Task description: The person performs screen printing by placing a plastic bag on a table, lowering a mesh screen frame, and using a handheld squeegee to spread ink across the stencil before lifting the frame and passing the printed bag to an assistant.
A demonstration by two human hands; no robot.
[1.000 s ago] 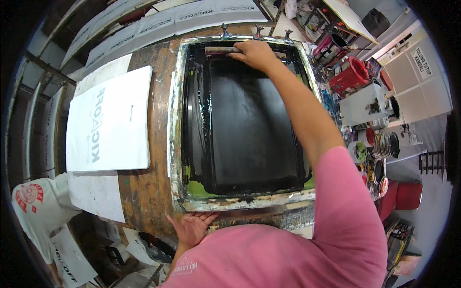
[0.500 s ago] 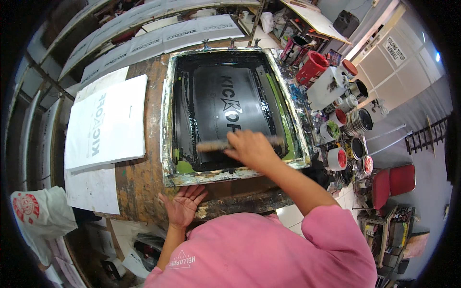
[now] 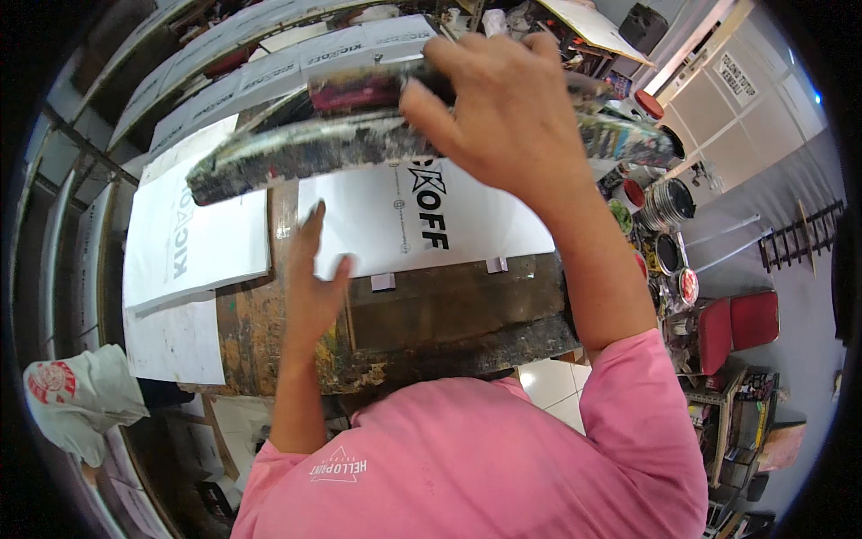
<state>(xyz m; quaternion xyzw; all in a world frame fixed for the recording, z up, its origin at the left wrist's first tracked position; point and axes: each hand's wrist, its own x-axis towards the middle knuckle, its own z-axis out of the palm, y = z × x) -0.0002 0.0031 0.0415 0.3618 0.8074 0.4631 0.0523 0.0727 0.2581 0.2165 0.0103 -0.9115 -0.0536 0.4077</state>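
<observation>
My right hand (image 3: 507,112) is closed at the near side of the raised screen printing frame (image 3: 305,148), whose paint-caked edge tilts up toward me. In the same grip is a squeegee (image 3: 368,87), partly covered by my fingers. Below the frame lies a white printed sheet (image 3: 359,225) with bold black lettering, its far part hidden by the frame. My left hand (image 3: 316,283) is open, slightly blurred, beside the sheet's left edge. Two small pale tabs, a left tab (image 3: 383,283) and a right tab (image 3: 496,265), sit at the sheet's near edge.
A stack of white printed sheets (image 3: 202,238) is on the left of the stained worktable (image 3: 260,350). Racks behind hold more printed sheets (image 3: 328,56). Paint cans (image 3: 669,205) crowd the right side. A red chair (image 3: 752,319) and a light cloth (image 3: 85,395) are farther out.
My right hand has moved up and away with the squeegee, and the frame has swung up from the table, baring the printed sheet. My left hand has risen from the table's front edge.
</observation>
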